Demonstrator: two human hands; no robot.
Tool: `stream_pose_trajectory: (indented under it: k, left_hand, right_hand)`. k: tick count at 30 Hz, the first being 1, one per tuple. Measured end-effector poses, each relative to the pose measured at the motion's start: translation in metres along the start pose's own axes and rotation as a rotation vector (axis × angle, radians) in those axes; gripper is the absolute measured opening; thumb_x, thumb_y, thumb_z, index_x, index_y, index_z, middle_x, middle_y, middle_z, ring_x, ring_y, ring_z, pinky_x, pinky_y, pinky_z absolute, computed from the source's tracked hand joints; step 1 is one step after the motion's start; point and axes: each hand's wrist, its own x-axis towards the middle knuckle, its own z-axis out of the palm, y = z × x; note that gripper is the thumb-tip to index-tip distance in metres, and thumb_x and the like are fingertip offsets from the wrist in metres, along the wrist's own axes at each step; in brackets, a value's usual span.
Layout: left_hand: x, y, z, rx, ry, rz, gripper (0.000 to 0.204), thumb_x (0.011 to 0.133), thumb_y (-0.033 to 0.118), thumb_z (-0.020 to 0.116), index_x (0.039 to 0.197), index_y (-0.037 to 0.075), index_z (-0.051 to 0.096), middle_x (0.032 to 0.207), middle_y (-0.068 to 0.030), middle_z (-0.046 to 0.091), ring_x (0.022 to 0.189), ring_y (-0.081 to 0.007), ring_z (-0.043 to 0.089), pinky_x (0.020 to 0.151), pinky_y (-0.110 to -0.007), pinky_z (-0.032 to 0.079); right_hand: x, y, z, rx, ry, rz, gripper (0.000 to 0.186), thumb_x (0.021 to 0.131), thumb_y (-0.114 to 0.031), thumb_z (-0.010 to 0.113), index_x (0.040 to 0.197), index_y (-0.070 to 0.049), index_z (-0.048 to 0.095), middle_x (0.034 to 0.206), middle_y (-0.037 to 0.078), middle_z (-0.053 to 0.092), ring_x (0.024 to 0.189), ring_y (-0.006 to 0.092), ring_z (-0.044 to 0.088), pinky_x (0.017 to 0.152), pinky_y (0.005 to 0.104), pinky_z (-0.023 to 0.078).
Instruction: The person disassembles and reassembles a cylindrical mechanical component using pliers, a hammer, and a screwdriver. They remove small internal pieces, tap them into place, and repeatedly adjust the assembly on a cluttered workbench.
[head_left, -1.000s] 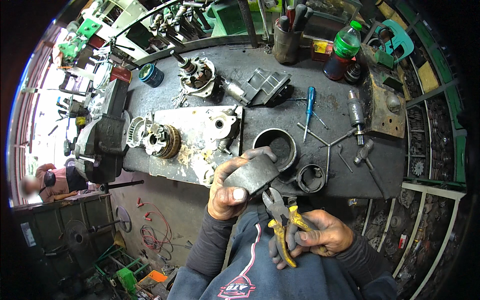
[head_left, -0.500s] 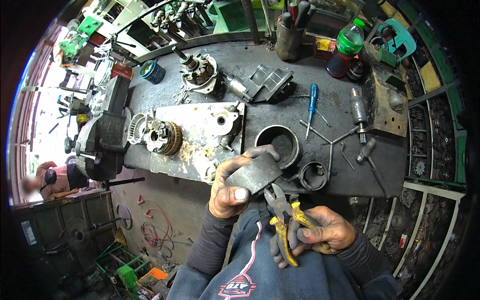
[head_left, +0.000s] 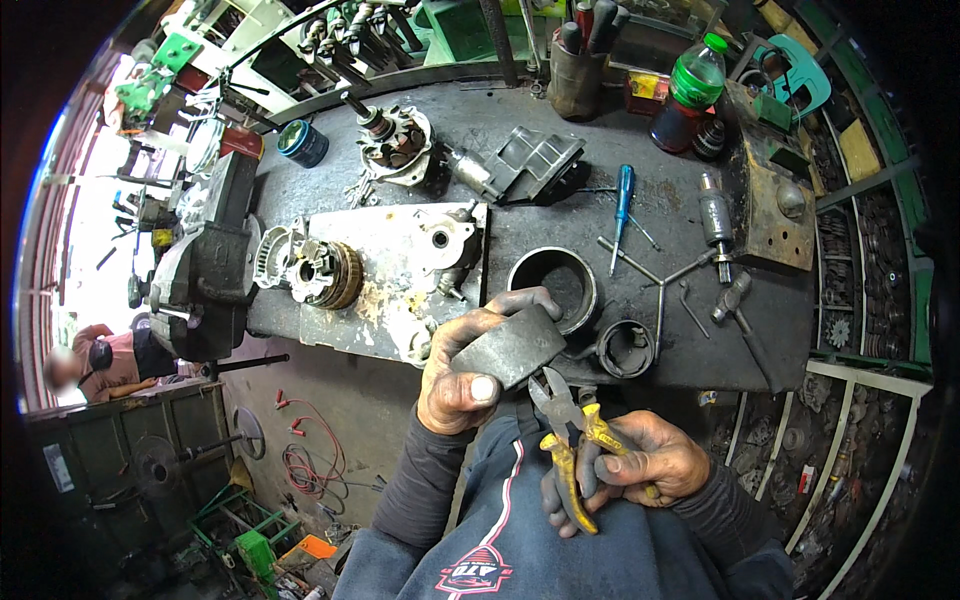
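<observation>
My left hand is wrapped around a dark grey, curved metal part, with the thumb pressed on its near side. In my right hand are cutting pliers with worn yellow handles, spread apart. Their jaws are at the lower right edge of the metal part; whether they bite on anything is too small to tell. Just beyond my left hand, on the bench, stands a wide open metal cylinder. A smaller round metal housing lies to its right, close to the bench's near edge.
On the dark workbench are a blue screwdriver, a three-armed wrench, a hammer and a bottle. A pale board carries a copper-wound ring. A vise stands left. Another person is far left.
</observation>
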Motion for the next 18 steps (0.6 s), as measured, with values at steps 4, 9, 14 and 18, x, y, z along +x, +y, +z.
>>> stream_pose_trajectory:
  k: [4, 9, 14, 18]
  left_hand:
    - [0.000, 0.000, 0.000, -0.022, -0.012, -0.015, 0.060, 0.064, 0.031, 0.080, 0.123, 0.019, 0.073, 0.137, -0.0301, 0.054, 0.120, -0.0365, 0.060, 0.102, -0.043, 0.050]
    - [0.001, -0.002, 0.000, -0.049, -0.018, 0.005, 0.058, 0.063, 0.032, 0.082, 0.119, 0.017, 0.074, 0.136, -0.0305, 0.054, 0.118, -0.0371, 0.060, 0.101, -0.043, 0.050]
    - [0.002, 0.000, -0.001, -0.013, -0.022, 0.040, 0.056, 0.063, 0.032, 0.083, 0.115, 0.013, 0.075, 0.135, -0.0309, 0.056, 0.117, -0.0373, 0.061, 0.100, -0.044, 0.051]
    - [0.004, 0.001, 0.001, 0.029, 0.022, 0.078, 0.057, 0.062, 0.033, 0.083, 0.113, 0.010, 0.075, 0.133, -0.0318, 0.058, 0.117, -0.0370, 0.061, 0.099, -0.044, 0.051]
  right_hand:
    - [-0.001, 0.003, -0.002, 0.027, -0.005, 0.006, 0.052, 0.103, -0.022, 0.059, 0.138, 0.014, 0.046, 0.117, 0.031, 0.067, 0.103, 0.0391, 0.073, 0.089, 0.0434, 0.062]
    - [0.003, 0.013, -0.006, 0.090, -0.078, -0.048, 0.049, 0.103, -0.023, 0.057, 0.137, 0.012, 0.045, 0.113, 0.028, 0.064, 0.099, 0.0362, 0.071, 0.082, 0.0422, 0.061]
    - [0.006, 0.020, -0.007, 0.150, -0.095, -0.076, 0.038, 0.104, -0.020, 0.057, 0.128, 0.008, 0.049, 0.110, 0.024, 0.061, 0.094, 0.0332, 0.067, 0.077, 0.0427, 0.059]
    - [0.007, 0.022, -0.004, 0.143, -0.020, -0.085, 0.036, 0.101, -0.019, 0.061, 0.124, 0.006, 0.050, 0.107, 0.024, 0.061, 0.089, 0.0305, 0.066, 0.072, 0.0395, 0.057]
